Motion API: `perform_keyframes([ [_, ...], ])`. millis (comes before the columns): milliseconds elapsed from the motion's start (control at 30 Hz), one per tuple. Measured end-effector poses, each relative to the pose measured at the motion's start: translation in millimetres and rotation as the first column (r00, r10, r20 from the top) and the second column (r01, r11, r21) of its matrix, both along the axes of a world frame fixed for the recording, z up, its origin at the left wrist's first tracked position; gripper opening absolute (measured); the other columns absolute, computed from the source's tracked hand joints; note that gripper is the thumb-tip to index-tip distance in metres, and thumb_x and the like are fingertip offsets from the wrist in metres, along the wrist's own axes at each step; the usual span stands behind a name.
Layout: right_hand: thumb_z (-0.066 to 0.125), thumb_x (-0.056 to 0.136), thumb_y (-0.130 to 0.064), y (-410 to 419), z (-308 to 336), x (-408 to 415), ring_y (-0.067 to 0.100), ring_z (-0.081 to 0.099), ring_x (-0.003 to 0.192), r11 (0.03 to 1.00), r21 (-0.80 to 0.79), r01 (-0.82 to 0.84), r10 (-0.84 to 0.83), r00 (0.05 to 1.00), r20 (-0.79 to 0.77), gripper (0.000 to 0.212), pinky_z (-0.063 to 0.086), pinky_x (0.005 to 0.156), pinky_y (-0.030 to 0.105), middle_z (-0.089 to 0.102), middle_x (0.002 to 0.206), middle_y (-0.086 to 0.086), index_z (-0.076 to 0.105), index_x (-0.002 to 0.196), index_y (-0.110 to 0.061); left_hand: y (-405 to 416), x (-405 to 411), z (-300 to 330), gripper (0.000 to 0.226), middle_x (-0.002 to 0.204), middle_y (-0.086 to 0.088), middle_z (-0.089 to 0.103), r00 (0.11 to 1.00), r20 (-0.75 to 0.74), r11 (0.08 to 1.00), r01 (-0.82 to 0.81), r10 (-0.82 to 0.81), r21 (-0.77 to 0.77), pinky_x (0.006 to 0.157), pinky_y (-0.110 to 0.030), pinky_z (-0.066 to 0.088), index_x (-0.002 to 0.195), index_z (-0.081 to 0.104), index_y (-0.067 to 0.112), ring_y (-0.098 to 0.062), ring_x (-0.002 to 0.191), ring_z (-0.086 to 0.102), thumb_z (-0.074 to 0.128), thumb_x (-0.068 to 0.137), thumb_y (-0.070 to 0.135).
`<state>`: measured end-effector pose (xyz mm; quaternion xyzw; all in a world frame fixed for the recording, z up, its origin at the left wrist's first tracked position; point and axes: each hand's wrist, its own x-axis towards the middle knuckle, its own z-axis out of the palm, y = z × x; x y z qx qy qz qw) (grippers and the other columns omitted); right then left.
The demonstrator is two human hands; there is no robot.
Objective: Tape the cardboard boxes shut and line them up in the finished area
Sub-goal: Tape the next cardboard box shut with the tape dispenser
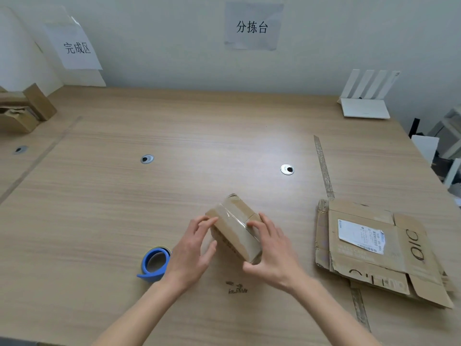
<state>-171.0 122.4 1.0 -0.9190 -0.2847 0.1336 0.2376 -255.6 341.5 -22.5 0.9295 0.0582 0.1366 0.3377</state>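
Pale wall (174, 46) with two paper signs (253, 26), wide wooden table (174, 126), soft glare on its surface

A small brown cardboard box (234, 228) sat on the near middle of the table, turned at an angle so its long side ran from far left to near right. A strip of clear glossy tape ran lengthwise over its closed top flaps and down the near end. A blue tape dispenser (154, 264) with its brown core showing lay just to the left of it, near but not touching. At the far left edge, under the paper sign (76, 47) on the wall, some more cardboard boxes (23, 109) stood huddled together. A flattened carton (379, 250) bearing a white shipping label lay to the right, well apart.
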Motion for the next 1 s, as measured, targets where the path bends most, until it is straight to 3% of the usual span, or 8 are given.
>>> perform_keyframes([
  [67, 0.065, 0.066, -0.046, -11.0, 8.8, 18.4, 0.01, 0.001, 0.155, 0.989, -0.065, -0.13, 0.129, 0.991, -0.021, 0.086, 0.008, 0.123, 0.031, 0.003, 0.168, -0.016, 0.029, 0.144, -0.046, 12.5, 2.6, 0.7, 0.072, 0.152, 0.02, 0.028, 0.999, -0.039, 0.995, 0.012, -0.008, 0.095, 0.093, -0.032, 0.053, 0.149, 0.032, 0.041, -0.004, 0.132, 0.041, 0.07, 0.087, 0.039],
  [167, 0.063, 0.071, -0.022, -16.4, 16.5, 39.4, 0.003, -0.012, 0.153, 0.956, -0.134, -0.259, 0.252, 0.965, -0.068, 0.085, -0.006, 0.124, 0.033, -0.003, 0.166, -0.023, 0.03, 0.145, -0.048, 21.1, 8.8, 1.4, 0.093, 0.162, 0.022, 0.011, 0.986, -0.159, 0.989, 0.064, -0.043, 0.133, 0.109, -0.034, 0.038, 0.152, 0.017, 0.05, -0.007, 0.145, 0.024, 0.073, 0.078, 0.057],
  [333, 0.045, 0.072, 0.007, -16.1, 8.2, 54.3, 0.001, -0.01, 0.154, 0.961, -0.115, -0.253, 0.25, 0.967, -0.04, 0.093, 0.0, 0.127, 0.039, -0.001, 0.166, -0.025, 0.031, 0.148, -0.045, 13.2, 20.4, -2.4, 0.104, 0.162, 0.026, 0.008, 0.968, -0.229, 0.994, 0.107, -0.102, 0.007, 0.113, -0.034, 0.037, 0.153, 0.013, 0.051, 0.0, 0.148, 0.017, 0.073, 0.069, 0.067],
  [500, 0.044, 0.075, 0.001, -14.1, -0.3, 42.8, 0.001, -0.013, 0.153, 0.967, -0.101, -0.234, 0.238, 0.971, 0.027, 0.087, -0.005, 0.127, 0.036, -0.004, 0.167, -0.024, 0.026, 0.148, -0.042, 12.0, 21.6, -2.0, 0.1, 0.155, 0.026, 0.025, 0.984, -0.159, 0.996, 0.085, -0.086, -0.015, 0.108, -0.031, 0.042, 0.151, 0.029, 0.042, 0.002, 0.141, 0.03, 0.078, 0.065, 0.061],
  [767, 0.058, 0.095, -0.048, -14.5, 0.7, 41.8, 0.0, -0.007, 0.154, 0.969, -0.07, -0.236, 0.24, 0.969, 0.064, 0.055, -0.001, 0.127, 0.037, 0.002, 0.167, -0.024, 0.034, 0.144, -0.044, 10.5, 21.7, 4.4, 0.102, 0.143, 0.028, 0.029, 0.982, -0.163, 0.995, 0.098, -0.092, 0.029, 0.093, -0.033, 0.052, 0.149, 0.032, 0.039, 0.003, 0.126, 0.042, 0.077, 0.06, 0.063],
  [833, 0.059, 0.097, -0.047, -12.6, 0.3, 43.9, 0.004, 0.0, 0.155, 0.974, -0.088, -0.207, 0.217, 0.967, 0.131, 0.054, 0.003, 0.127, 0.036, 0.007, 0.167, -0.02, 0.039, 0.146, -0.044, 10.6, 20.7, 4.9, 0.104, 0.136, 0.023, 0.031, 0.982, -0.174, 0.996, 0.083, -0.077, 0.03, 0.087, -0.033, 0.054, 0.148, 0.034, 0.039, 0.0, 0.116, 0.047, 0.077, 0.057, 0.065],
  [1000, 0.061, 0.097, -0.02, 1.7, -4.2, 43.6, 0.019, 0.034, 0.146, 0.993, -0.076, -0.09, 0.11, 0.944, 0.312, 0.052, 0.029, 0.115, 0.037, 0.034, 0.161, -0.008, 0.053, 0.141, -0.046, 9.0, 9.7, -5.2, 0.103, 0.118, 0.014, 0.035, 0.986, -0.164, 0.999, 0.033, -0.039, -0.04, 0.084, -0.033, 0.055, 0.144, 0.04, 0.039, -0.01, 0.098, 0.058, 0.078, 0.055, 0.073],
])
